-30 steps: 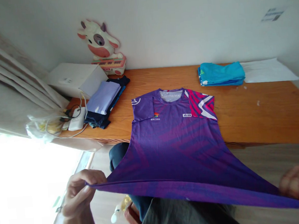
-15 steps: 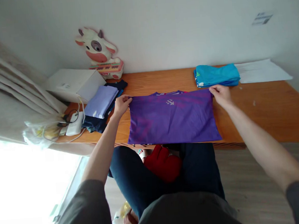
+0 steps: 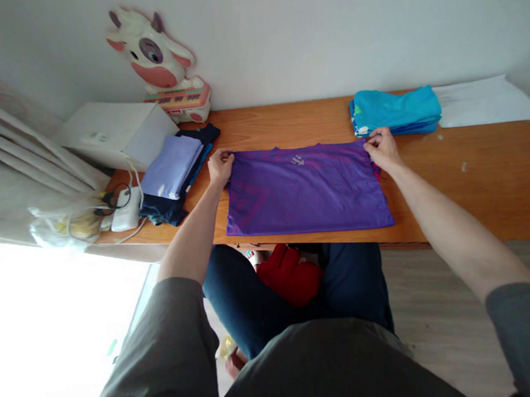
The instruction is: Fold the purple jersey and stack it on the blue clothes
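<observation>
Purple polyester sports shirt [image 3: 305, 189], folded in half, lies flat on the long wooden desk [image 3: 475, 188], its long axis running left to right, near edge at the desk's lip. I have my left hand [image 3: 220, 165] pinching its far left corner and my right hand [image 3: 380, 149] pinching the far right, equally close.

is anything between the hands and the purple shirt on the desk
Nothing visible. The left hand grips the purple shirt's far left corner and the right hand its far right corner, both directly on the cloth.
</observation>
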A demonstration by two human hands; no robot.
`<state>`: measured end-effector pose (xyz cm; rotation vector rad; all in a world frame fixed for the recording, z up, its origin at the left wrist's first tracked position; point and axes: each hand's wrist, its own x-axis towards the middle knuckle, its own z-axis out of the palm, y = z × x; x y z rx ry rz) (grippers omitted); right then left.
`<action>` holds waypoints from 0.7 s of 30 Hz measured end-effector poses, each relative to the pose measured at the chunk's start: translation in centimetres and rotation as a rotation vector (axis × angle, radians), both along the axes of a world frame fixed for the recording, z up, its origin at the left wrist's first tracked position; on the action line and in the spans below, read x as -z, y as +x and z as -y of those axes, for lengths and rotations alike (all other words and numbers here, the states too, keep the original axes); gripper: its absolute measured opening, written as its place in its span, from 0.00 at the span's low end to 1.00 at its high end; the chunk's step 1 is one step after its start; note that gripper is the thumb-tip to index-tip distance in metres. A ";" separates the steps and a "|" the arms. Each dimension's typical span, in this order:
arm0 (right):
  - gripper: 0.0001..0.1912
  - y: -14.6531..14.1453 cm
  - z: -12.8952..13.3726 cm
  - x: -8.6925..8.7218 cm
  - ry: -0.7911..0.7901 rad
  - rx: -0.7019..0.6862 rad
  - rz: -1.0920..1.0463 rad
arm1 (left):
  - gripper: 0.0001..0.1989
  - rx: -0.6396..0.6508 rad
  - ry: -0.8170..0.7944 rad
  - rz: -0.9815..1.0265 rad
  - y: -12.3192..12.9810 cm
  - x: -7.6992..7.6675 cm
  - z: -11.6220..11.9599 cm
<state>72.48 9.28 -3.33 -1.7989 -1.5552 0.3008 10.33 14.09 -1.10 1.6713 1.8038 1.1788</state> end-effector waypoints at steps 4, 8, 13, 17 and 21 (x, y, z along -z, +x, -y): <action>0.17 -1.6 1.3 -1.7 -0.009 0.074 0.054 | 0.21 -0.019 0.039 0.004 0.7 -0.4 1.2; 0.12 -2.7 2.4 -3.2 0.025 0.004 0.107 | 0.15 -0.103 0.032 -0.058 0.9 -1.0 2.2; 0.12 -2.9 2.7 -3.8 -0.032 -0.057 0.162 | 0.06 -0.020 -0.002 -0.150 0.7 -1.2 2.0; 0.11 -2.9 2.7 -3.5 -0.029 -0.042 0.161 | 0.12 0.081 0.012 -0.153 0.5 -0.8 1.6; 0.07 -3.0 2.9 -3.3 0.028 -0.027 0.166 | 0.19 0.116 0.032 -0.134 0.0 0.1 1.2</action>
